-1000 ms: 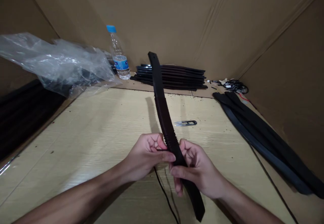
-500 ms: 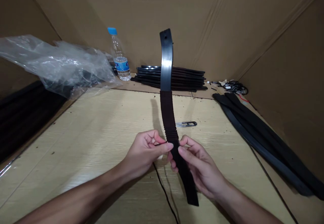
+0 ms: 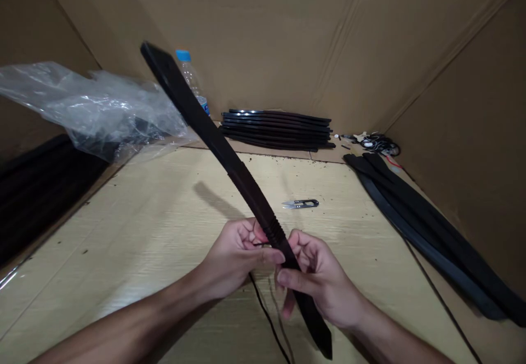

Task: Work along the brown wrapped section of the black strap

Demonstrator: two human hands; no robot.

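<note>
A long, slightly curved black strip (image 3: 205, 134) slants from upper left to lower right, its middle wound with dark cord. My right hand (image 3: 320, 276) is closed around its lower part, thumb on the near face. Just left of the strip, my left hand (image 3: 240, 251) pinches a thin black cord (image 3: 263, 303) close to the lower end of the winding, its thumb tip against the strip. The cord's tail hangs below my left hand toward the bottom edge. Beyond my hands, a pair of thread snips (image 3: 302, 204) lies on the table (image 3: 164, 216).
A stack of black strips (image 3: 275, 128) lies at the back. Further strips (image 3: 427, 238) are on the right, beside a small tangle of cord (image 3: 378, 143). Clear plastic sheeting (image 3: 94, 106) covers dark pieces at left, near a water bottle (image 3: 191, 79). Cardboard walls (image 3: 263, 24) enclose the table.
The strip's upper end has swung left and the strip has turned edge-on. Its lower end has shifted down and right. My right hand has rolled with it; the left still pinches the cord.
</note>
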